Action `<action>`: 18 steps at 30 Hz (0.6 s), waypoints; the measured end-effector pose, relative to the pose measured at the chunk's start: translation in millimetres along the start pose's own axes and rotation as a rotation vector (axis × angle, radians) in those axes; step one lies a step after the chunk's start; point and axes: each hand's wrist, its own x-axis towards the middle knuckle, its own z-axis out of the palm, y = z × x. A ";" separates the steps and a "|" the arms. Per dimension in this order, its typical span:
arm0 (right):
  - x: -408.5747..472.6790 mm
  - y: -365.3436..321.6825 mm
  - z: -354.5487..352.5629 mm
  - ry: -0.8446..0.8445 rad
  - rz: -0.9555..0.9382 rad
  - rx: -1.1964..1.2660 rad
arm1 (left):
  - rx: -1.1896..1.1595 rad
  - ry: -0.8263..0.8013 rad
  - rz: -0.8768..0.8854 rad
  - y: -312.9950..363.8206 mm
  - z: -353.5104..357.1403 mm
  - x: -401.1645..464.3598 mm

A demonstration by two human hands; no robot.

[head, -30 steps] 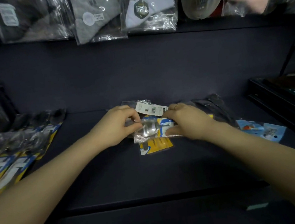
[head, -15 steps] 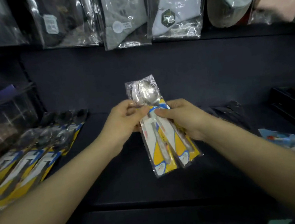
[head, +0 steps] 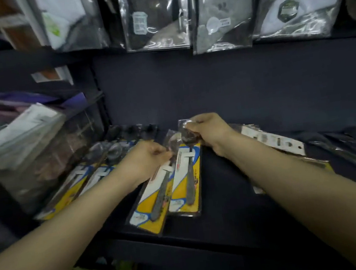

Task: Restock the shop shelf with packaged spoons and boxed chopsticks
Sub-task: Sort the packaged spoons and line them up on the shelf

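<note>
Yellow and white card backing catches the eye first, on two spoon packs at the front of the dark shelf. The left pack runs diagonally with its bottom corner at the front lip; the right pack overlaps it, more upright. The left hand is closed on the bowl end of the left pack, and the right hand pinches the clear plastic top of the right one. Just left, a row of matching packs already lies fanned out. Behind the right forearm, more clear-wrapped stock waits; no boxed chopsticks can be made out. Risk here: that left pack looks near enough to the edge to slide off if nudged, and slippery film on film could skew the row. Above, bagged goods hang, labels blurred; printing on the spoon cards is too small to read
</note>
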 end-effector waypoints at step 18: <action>93.0 27.2 54.2 0.138 0.117 -0.365 | 0.563 0.033 0.032 -43.1 -34.9 3.1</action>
